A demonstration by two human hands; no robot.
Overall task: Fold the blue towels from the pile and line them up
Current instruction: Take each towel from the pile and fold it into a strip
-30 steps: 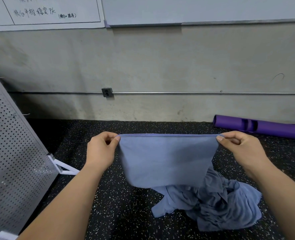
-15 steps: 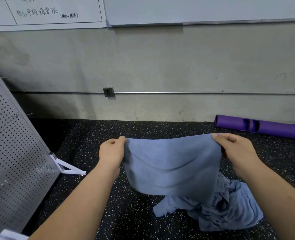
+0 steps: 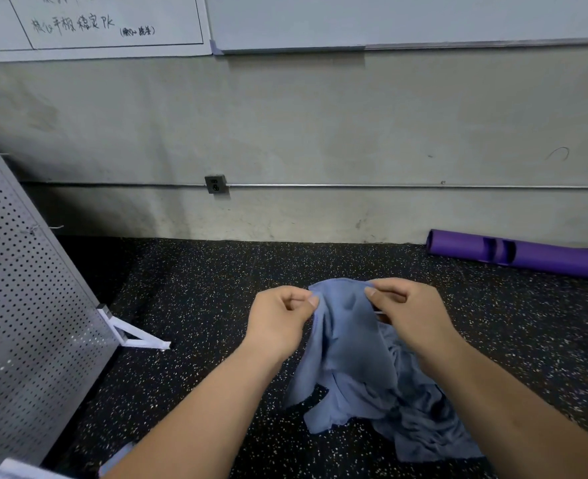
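Both hands are pinching the top edge of one blue towel (image 3: 347,344), and it is hanging in soft folds just above the pile (image 3: 420,413). The left hand (image 3: 278,318) is closing thumb and forefinger on the towel's left corner, the other fingers curling into the palm. The right hand (image 3: 410,314) is gripping the opposite corner the same way, thumb tip pressing down on the cloth. The two hands are sitting close together, so the edge between them is sagging and bunching rather than stretching flat.

The pile is lying crumpled on the speckled floor (image 3: 199,305), under and to the right of the held towel.

The cloth is looking thin, light and limp, with no stiffness to keep a crease by itself. Holding it by matched corners should be working best; pinching mid-edge would likely be letting it droop and twist.
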